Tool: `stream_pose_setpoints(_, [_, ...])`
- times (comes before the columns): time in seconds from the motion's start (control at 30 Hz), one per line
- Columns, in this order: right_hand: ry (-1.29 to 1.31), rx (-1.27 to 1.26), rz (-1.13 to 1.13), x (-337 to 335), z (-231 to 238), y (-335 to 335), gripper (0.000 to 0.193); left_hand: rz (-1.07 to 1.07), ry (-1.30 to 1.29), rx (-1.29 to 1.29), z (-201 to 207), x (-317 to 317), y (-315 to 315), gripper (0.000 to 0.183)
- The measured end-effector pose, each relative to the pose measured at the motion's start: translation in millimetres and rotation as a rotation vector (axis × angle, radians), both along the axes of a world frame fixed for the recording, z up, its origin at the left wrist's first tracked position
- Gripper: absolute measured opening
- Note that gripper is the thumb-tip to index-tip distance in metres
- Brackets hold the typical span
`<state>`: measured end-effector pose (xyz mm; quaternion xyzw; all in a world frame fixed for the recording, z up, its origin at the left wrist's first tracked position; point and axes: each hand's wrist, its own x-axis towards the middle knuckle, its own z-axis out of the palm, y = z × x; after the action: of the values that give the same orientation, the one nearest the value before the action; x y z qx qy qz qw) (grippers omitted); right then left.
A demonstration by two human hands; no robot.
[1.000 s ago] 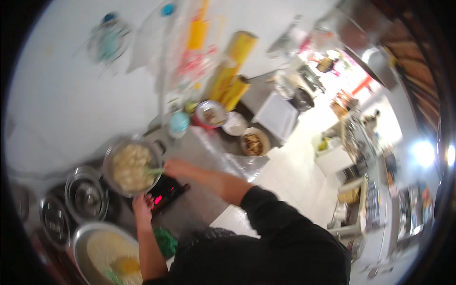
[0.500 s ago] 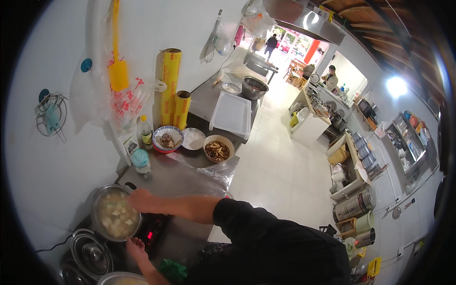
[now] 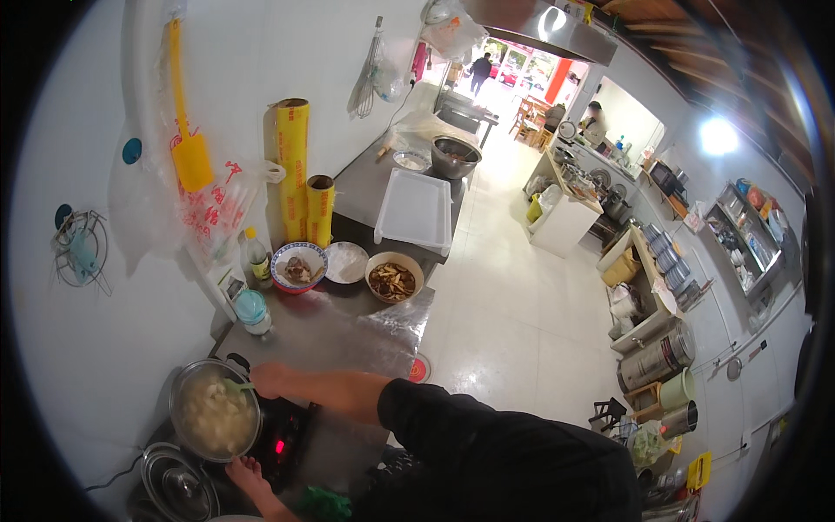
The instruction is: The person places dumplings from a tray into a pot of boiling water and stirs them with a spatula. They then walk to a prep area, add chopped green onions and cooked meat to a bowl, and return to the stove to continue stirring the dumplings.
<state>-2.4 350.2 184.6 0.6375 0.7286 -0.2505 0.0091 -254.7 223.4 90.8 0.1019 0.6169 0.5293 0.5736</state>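
A metal pot [image 3: 181,430] of cloudy broth with pale chunks sits on a black induction cooker [image 3: 283,435] with a red lit display. My right hand [image 3: 268,380] is closed around a light green utensil [image 3: 237,384], whose working end dips into the pot and is hidden in the food. A black pot handle [image 3: 237,359] sticks out just beyond this hand. My left hand [image 3: 246,474] is at the near side of the pot's rim, fingers curled; whatever they grip is hidden. Below the pot lies a glass lid [image 3: 178,483].
Along the counter [image 3: 339,335] stand a jar with a blue lid [image 3: 253,311], a bottle [image 3: 257,258], a bowl of sliced brown food [image 3: 393,278], a white plate [image 3: 346,263] and a blue-rimmed bowl [image 3: 298,267]. Farther off are yellow film rolls [image 3: 293,174], a white tray [image 3: 416,211] and a steel bowl [image 3: 456,157].
The light green utensil has come into view in my right hand, over the pot. The broth looks cloudier and its chunks are stirred about. The whole view has shifted slightly.
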Motion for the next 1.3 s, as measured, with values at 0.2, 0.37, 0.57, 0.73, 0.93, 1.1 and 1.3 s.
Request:
stream_pose_setpoints(0.2, [-0.047, 0.044, 0.160, -21.2, -32.7, -13.4, 0.012, -0.034, 0.018, 0.017, -0.7, -1.6, -2.0, 0.022])
stream_pose_setpoints(0.37, [0.119, 0.053, 0.187, -52.0, -44.5, -20.8, 0.012, -0.039, 0.049, 0.001, -0.2, 1.1, -2.7, 0.019])
stream_pose_setpoints(0.57, [0.095, 0.108, 0.220, -59.6, 3.9, -21.0, 0.021, -0.035, 0.016, 0.012, 0.9, 1.6, -4.2, 0.021])
stream_pose_setpoints(0.73, [-0.065, 0.258, 0.289, -39.0, 41.6, 0.5, 0.024, -0.061, -0.033, 0.010, -5.9, -3.5, -2.7, 0.024])
stream_pose_setpoints(0.93, [-0.103, 0.266, 0.069, -28.1, 21.1, 20.7, 0.018, -0.081, -0.032, -0.042, 0.1, -7.4, 2.6, 0.026])
stream_pose_setpoints(1.1, [0.008, 0.268, 0.122, -6.9, 0.1, 15.8, 0.014, -0.109, -0.092, 0.030, 10.5, -2.6, -0.3, 0.021])
stream_pose_setpoints(1.3, [-0.131, -0.013, 0.405, 7.3, 3.5, 27.6, 0.022, -0.077, -0.089, 0.079, 7.4, -1.5, -6.5, 0.022])
